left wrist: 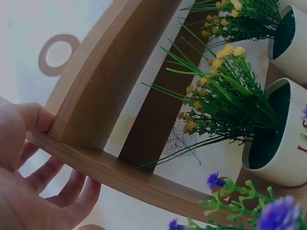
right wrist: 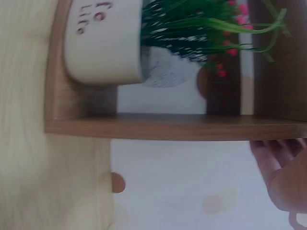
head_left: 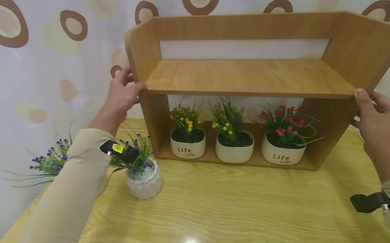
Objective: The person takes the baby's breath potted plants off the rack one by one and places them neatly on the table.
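Observation:
A two-tier wooden shelf (head_left: 242, 74) stands on the table. My left hand (head_left: 121, 92) holds its left side panel at the height of the middle board. In the left wrist view, the thumb of that hand (left wrist: 24, 167) lies at the front edge and the fingers bend against the panel's outer side. Opposite, my right hand (head_left: 384, 121) grips the right side panel, thumb at the board's front corner, fingers partly hidden behind. On the lower tier sit three white pots: left (head_left: 187, 146) and middle (head_left: 233, 152) with yellow flowers, right (head_left: 282, 153) with pink-red ones.
A ribbed white pot (head_left: 144, 185) with purple flowers stands on the wooden table (head_left: 242, 213) near the shelf's left front. Another purple-flowered plant (head_left: 49, 159) is partly hidden behind my left forearm. A wall covering (head_left: 51, 94) with brown ring patterns hangs behind.

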The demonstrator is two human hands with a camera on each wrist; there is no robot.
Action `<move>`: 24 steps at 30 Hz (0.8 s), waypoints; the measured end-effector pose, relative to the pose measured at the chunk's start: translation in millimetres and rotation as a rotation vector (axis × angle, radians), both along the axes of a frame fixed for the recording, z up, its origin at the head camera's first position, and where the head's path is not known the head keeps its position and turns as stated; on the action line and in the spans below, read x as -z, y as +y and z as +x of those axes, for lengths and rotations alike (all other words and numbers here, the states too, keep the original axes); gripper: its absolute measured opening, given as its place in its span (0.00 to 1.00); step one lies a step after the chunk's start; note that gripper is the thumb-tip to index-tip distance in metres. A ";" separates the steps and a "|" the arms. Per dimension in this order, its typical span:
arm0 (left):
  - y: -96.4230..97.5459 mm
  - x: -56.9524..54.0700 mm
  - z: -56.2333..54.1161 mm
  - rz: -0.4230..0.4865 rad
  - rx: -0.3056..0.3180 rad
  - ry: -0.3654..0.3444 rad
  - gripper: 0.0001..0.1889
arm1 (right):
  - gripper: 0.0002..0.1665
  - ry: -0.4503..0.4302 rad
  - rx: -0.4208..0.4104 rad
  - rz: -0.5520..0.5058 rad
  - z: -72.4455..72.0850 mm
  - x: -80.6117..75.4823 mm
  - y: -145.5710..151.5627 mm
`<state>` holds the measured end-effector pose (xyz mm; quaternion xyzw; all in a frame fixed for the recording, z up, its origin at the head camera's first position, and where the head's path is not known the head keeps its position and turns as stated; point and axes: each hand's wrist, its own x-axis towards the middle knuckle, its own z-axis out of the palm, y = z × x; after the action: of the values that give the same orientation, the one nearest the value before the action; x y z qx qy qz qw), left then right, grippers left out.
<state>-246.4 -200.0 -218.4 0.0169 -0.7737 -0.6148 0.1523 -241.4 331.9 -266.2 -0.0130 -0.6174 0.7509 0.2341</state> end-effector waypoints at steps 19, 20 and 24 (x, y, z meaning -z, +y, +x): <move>3.9 3.3 2.3 -0.063 -0.067 0.052 0.27 | 0.24 0.081 0.198 0.401 55.1 -18.9 -43.7; 4.5 3.3 2.1 -0.066 -0.068 0.056 0.27 | 0.24 0.121 0.158 0.348 56.6 -17.5 -46.8; 6.7 3.1 1.8 -0.082 -0.082 0.070 0.26 | 0.22 0.289 -0.010 0.155 61.7 -9.1 -62.2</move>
<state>-244.6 -193.3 -221.5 0.0206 -0.7910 -0.5761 0.2049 -179.7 269.7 -257.0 0.1163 -0.6334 0.6963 0.3169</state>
